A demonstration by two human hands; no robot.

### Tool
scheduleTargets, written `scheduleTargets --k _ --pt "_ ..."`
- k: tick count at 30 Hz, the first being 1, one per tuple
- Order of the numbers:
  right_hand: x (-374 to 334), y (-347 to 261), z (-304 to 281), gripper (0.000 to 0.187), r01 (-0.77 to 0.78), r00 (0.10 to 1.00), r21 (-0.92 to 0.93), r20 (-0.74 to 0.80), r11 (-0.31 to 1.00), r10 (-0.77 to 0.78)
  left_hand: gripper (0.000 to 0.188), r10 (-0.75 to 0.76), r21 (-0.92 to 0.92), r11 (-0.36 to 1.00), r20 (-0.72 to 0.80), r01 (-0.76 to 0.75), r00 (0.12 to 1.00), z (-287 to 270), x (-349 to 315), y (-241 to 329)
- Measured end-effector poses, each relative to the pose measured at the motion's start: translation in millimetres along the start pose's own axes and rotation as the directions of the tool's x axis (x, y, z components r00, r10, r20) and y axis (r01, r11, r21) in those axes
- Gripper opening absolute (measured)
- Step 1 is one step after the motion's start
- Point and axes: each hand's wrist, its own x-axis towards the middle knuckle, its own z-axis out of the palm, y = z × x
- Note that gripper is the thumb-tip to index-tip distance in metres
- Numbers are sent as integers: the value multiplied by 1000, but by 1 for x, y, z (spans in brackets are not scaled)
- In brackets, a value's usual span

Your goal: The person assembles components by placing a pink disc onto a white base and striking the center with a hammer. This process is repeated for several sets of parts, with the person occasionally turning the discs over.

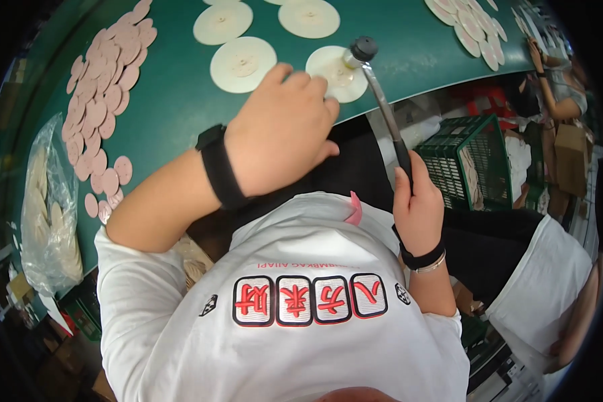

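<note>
Gripping its handle (403, 155), your right hand (419, 208) best controls the likely head-heavy mallet (384, 107); your left hand (281, 130) curls by the bench's (174, 87) near-edge white disc (337, 82), pinch unclear.

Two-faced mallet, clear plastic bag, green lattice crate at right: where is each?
Two-faced mallet (384, 104): head view, metal shaft.
Clear plastic bag (49, 231): head view, middle of its film.
Green lattice crate (445, 166): head view, side wall.

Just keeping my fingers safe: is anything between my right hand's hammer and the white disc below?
Nothing visible stands between the hammer head and the white disc. Your left hand overlaps the disc's left edge in view; whether it touches is unclear.
</note>
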Motion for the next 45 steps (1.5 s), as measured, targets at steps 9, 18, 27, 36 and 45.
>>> scheduleTargets --k 9,18,27,36,45 --pt "14 -6 -13 33 -19 996 20 82 1000 18 58 8 -14 1000 -40 -8 999 12 -2 -2" --pt "-2 7 -8 33 146 986 -32 -70 989 -148 60 -19 45 999 58 16 998 10 -1 -2" --pt "-2 1 -14 27 21 999 161 25 987 -26 54 -43 52 998 27 41 999 13 0 10" --pt "13 -2 -10 20 -124 991 549 108 827 77 37 -59 122 989 -184 82 981 20 4 11" --pt "60 -45 -5 18 -64 996 746 11 663 83 38 -315 -954 58 262 294 912 -3 19 -12"
